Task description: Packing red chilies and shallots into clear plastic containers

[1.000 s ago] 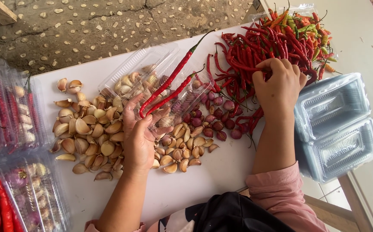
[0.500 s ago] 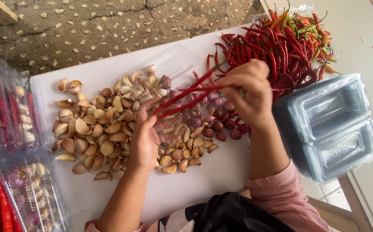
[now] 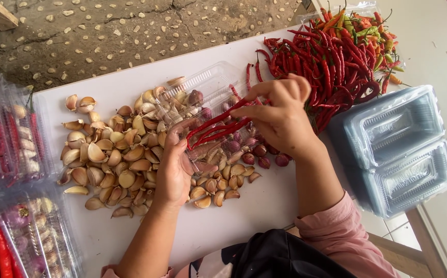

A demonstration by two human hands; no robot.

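White table (image 3: 131, 92), red chillies (image 3: 218, 126) between both hands' fingers (image 3: 264, 95)

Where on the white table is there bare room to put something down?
Bare table lies along the near edge, between the garlic and the stacked empty boxes. A smaller bare strip lies at the far edge, above the garlic. The middle is crowded: open box, left hand, right hand, chilies. Filled boxes fill the left end.
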